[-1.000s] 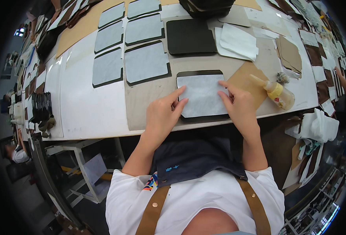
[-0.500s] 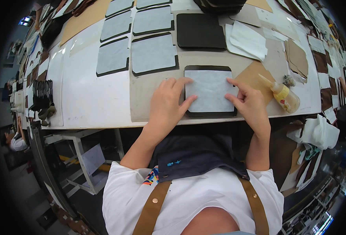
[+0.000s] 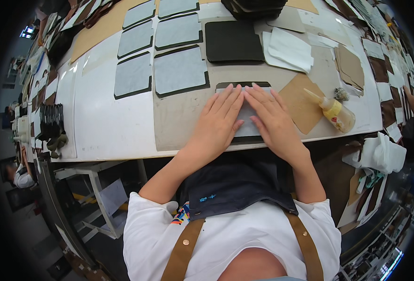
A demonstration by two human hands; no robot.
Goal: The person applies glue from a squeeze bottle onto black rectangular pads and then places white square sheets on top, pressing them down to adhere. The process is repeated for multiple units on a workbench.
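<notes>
Right in front of me lies a black panel point(image 3: 249, 139) with a light grey sheet point(image 3: 246, 114) on top of it. My left hand point(image 3: 218, 112) rests flat on the sheet's left half, fingers stretched toward the far edge. On its right half my right hand point(image 3: 271, 117) lies the same way, and the fingertips of both hands nearly meet. Most of the sheet is hidden under them. Just beyond sits a stack of black panels point(image 3: 233, 41). Several black panels faced with grey sheets point(image 3: 179, 70) are laid out in rows at the left.
A tan card point(image 3: 301, 100) and a glue bottle point(image 3: 338, 115) with a pointed nozzle lie to the right. Farther back are white sheets point(image 3: 287, 50), brown card pieces point(image 3: 349, 68) and a black pile point(image 3: 254, 7). The table's front edge point(image 3: 118, 158) runs before me.
Both hands have moved from the sides of the sheet inward onto it. Their fingers, curled at its edges before, now lie straight and flat on its surface.
</notes>
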